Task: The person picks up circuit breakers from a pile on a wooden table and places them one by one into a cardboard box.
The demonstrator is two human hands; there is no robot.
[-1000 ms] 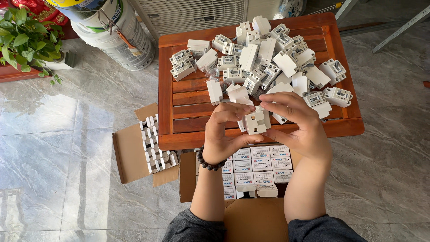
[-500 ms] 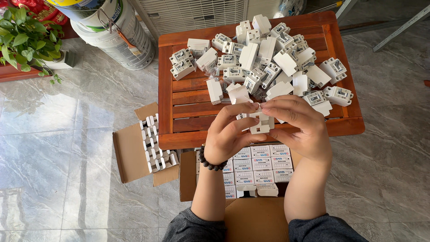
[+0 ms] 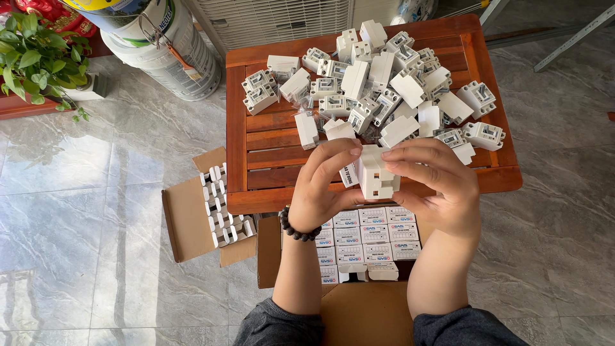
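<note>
Both my hands hold one white plastic switch unit (image 3: 377, 174) above the near edge of a red-brown slatted wooden table (image 3: 253, 141). My left hand (image 3: 323, 186), with a dark bead bracelet at the wrist, grips its left side, where a small white box or paper (image 3: 349, 174) sits against the unit. My right hand (image 3: 435, 182) covers its top and right side with the fingertips. A heap of several like white units (image 3: 378, 83) lies on the far half of the table.
Below my hands an open cardboard carton (image 3: 368, 240) holds rows of small white boxes. A second open carton (image 3: 211, 211) with white parts lies on the grey tile floor at left. White buckets (image 3: 173, 48) and a potted plant (image 3: 38, 57) stand at far left.
The unit has been turned in my hands and raised slightly; my right fingers now lie over its top. The heap on the table has not moved.
</note>
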